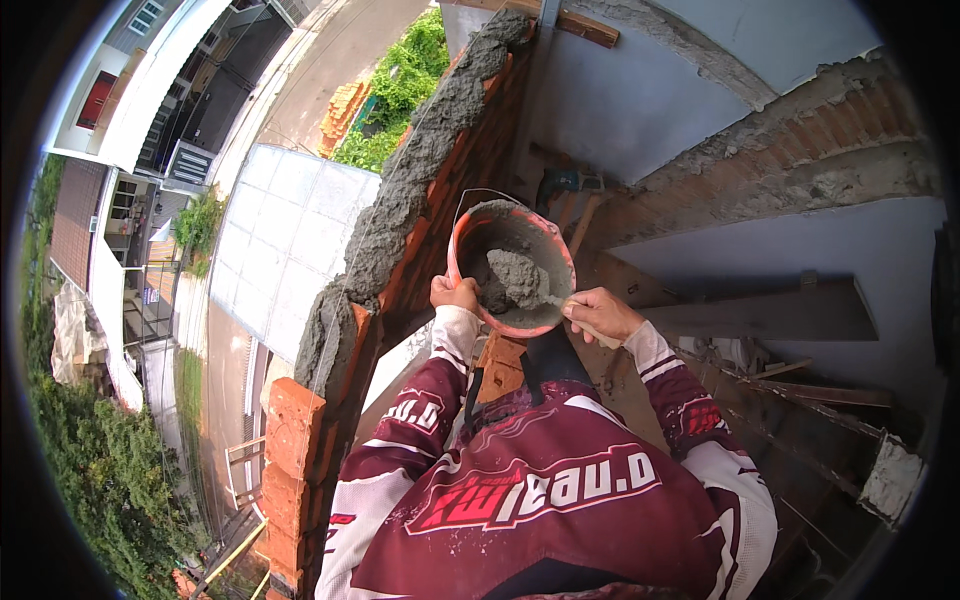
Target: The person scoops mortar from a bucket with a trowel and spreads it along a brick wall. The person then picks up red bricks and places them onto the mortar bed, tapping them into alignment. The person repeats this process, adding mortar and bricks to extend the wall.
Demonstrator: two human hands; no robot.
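Maroon jersey foremost, the worker's left hand clasps the rim of an orange bucket between the two hands, the right hand closed around a trowel bearing mortar.

Mortar in the bucket, trowel across its right rim, brick wall to its left, street beyond the wall.

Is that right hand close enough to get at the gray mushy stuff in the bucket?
Yes, most likely: the bucket is open on top, and the right hand holds a trowel that reaches in, with gray mortar heaped on it.
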